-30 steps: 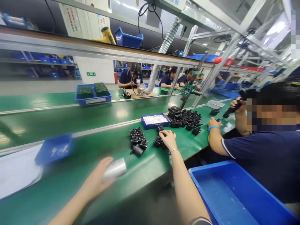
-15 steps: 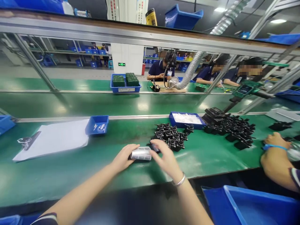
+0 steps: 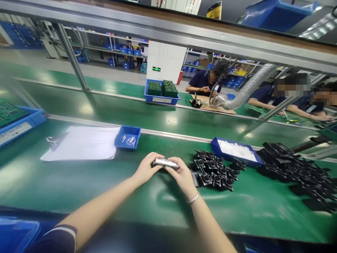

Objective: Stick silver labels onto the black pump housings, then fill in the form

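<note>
Between both hands is a shiny silver-faced part (image 3: 166,162), held nearly level just above the green bench; its exact kind is not clear. My left hand (image 3: 148,168) grips its left end with the thumb below and fingers on top. At the other end, my right hand (image 3: 183,174) pinches it between thumb and fingers, hiding that end. A group of black plastic housings (image 3: 217,168) with round necks stands just right of my right hand. One flat dark piece (image 3: 195,178) with a ribbed face lies partly behind that hand.
To the left lie a clipboard with white paper (image 3: 84,144) and a small blue tray (image 3: 128,137). A blue box of white pieces (image 3: 235,151) and more black parts (image 3: 295,172) are at right. A metal rail (image 3: 168,131) runs behind; co-workers sit beyond it.
My right hand has closed on the right end of the silver-faced part, which now shows a narrower face. The view has swung left, so the bench things appear further right.
</note>
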### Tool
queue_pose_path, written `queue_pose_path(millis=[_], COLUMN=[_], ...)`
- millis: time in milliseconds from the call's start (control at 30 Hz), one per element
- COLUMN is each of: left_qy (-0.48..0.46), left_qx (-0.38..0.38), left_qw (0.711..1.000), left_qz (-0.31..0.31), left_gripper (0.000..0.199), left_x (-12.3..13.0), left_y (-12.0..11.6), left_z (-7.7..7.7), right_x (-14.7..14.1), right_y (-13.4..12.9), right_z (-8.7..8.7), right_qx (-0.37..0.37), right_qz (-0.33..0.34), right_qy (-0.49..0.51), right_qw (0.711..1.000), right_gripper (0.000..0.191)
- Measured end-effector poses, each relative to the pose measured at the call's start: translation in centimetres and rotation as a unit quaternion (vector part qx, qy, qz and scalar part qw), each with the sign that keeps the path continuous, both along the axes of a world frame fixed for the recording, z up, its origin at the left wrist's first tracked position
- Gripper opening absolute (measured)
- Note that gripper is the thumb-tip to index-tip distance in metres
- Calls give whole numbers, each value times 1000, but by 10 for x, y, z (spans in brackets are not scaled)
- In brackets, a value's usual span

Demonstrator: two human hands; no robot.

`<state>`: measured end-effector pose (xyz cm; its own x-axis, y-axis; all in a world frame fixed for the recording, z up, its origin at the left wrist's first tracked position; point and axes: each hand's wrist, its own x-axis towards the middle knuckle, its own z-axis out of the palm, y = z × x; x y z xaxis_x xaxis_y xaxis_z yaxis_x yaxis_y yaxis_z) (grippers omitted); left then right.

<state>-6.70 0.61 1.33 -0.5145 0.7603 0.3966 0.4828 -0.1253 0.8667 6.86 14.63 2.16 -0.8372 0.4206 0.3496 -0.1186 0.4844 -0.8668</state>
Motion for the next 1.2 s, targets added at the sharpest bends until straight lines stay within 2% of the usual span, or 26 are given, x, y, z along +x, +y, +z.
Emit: queue_pose_path(millis=[100, 167, 267, 333, 500, 700, 867, 1033, 1100, 1200], left_qy=[-71, -110, -130, -140, -168, -156, -153, -295, -337, -339], left_qx=[35, 48, 41, 21, -62, -102, -109, -102, -95, -94], left_qw=[997, 993, 990, 989, 983, 981, 981, 950, 936, 934], left_qz=[5, 16, 24, 28, 36, 54, 49, 10, 22, 52], left_gripper=[24, 21, 21, 22, 14, 21, 20, 19, 23, 26], left_x=[-2, -5, -13, -17, -19, -16, -14, -9, -7, -6], left_y=[11, 15, 13, 8, -2, -3, -6, -4, -2, -1], left_z=[6, 5, -2, -6, -6, 2, 11, 12, 11, 10], right_x=[-12, -18, -23, -24, -23, -21, -20, -18, -18, -17], right_y=[6, 7, 5, 3, -1, -5, -8, -9, -9, -9], right_z=[1, 2, 4, 2, -9, -16, -15, -15, -16, -17], right_qx=[-28, -30, -121, -160, -119, -88, -130, -187, -211, -227], right_qz=[-24, -14, 14, 23, -8, -44, -12, -13, -11, -9], right_qy=[26, 44, 28, -5, -47, -22, -18, -12, -16, -21], right_qw=[999, 998, 992, 987, 992, 995, 991, 982, 977, 974], right_gripper=[20, 22, 31, 29, 13, 22, 13, 5, 6, 17])
